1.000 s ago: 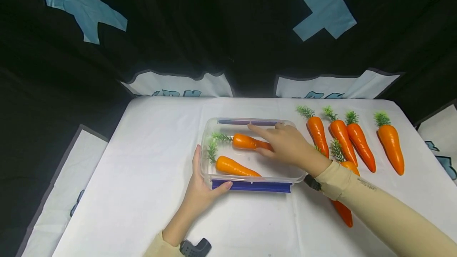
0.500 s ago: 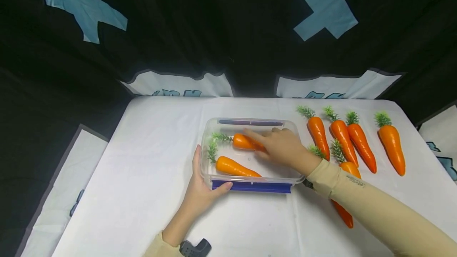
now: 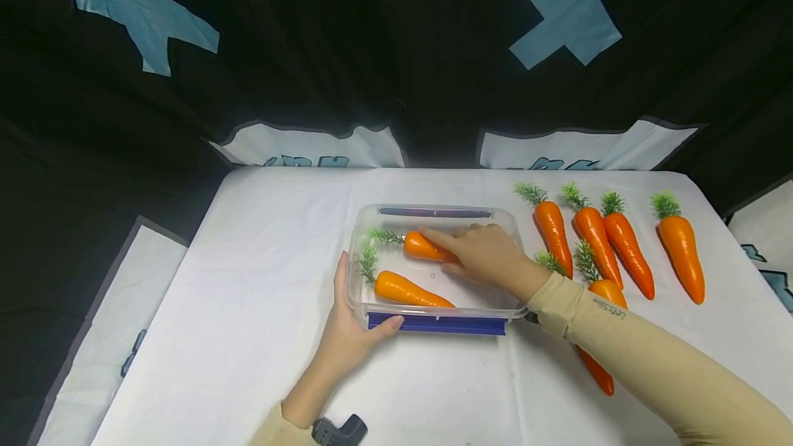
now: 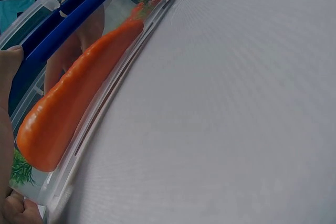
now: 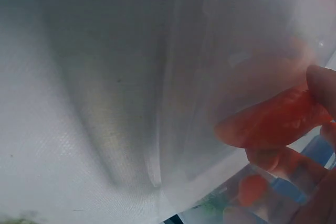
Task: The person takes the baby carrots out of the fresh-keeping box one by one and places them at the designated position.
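Observation:
A clear plastic food container (image 3: pixel 471 311) with blue side latches (image 3: pixel 436 324) stands on the table, and two toy carrots with green tops lie inside. My left hand (image 3: pixel 347 325) holds its near left corner, thumb on the near latch, other fingers along the left wall. Inside, my right hand (image 3: pixel 486 257) grips the rear carrot (image 3: pixel 418 246) with the index finger stretched over its thick end; the right wrist view shows thumb and fingers around the carrot's body (image 5: pixel 268 121). The hand hides its tip in the head view. Along the near wall lies the front carrot (image 3: pixel 409 290), seen through the plastic in the left wrist view.
Right of the container, several more carrots lie on the white table (image 3: pixel 279 239), among them a rightmost carrot (image 3: pixel 681 253) set apart. The right sleeve (image 3: pixel 644 349) passes over part of this group. A black curtain (image 3: pixel 372 74) hangs behind the table.
My right hand has slid a little left along the rear carrot, and its index finger now reaches the thick end. The left hand, container and carrots look unmoved.

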Demonstrator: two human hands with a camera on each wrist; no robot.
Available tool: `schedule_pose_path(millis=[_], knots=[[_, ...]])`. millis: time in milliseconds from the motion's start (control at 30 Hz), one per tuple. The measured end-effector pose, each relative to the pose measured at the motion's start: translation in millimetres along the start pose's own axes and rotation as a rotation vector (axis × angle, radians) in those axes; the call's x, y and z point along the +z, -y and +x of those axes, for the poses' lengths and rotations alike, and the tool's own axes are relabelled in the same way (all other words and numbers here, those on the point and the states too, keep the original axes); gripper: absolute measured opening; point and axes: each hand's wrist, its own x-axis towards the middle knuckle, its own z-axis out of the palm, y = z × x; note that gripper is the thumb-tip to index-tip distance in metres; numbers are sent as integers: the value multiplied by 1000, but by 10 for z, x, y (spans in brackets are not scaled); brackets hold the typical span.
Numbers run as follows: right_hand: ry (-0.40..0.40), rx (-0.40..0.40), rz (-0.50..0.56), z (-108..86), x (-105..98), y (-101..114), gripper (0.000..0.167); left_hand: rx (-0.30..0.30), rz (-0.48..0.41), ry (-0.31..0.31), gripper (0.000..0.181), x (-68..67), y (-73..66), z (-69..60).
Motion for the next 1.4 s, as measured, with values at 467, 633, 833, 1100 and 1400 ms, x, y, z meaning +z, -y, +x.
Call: schedule_pose_path(millis=[467, 633, 833, 1100, 1400], knots=[[89, -20, 78, 44, 14, -8, 75, -8, 19, 0, 128, -5, -9, 1], [51, -58, 66, 35, 1, -7, 74, -6, 34, -5, 129, -7, -8, 3], [1, -42, 70, -39, -90, 6, 75, -1, 31, -3, 128, -5, 20, 9], [-112, 41, 85, -235, -388, -47, 76, 5, 26, -6, 129, 0, 9, -4], [-164, 186, 94, -611, -637, -157, 78, 1, 24, -7, 129, 9, 2, -1]])
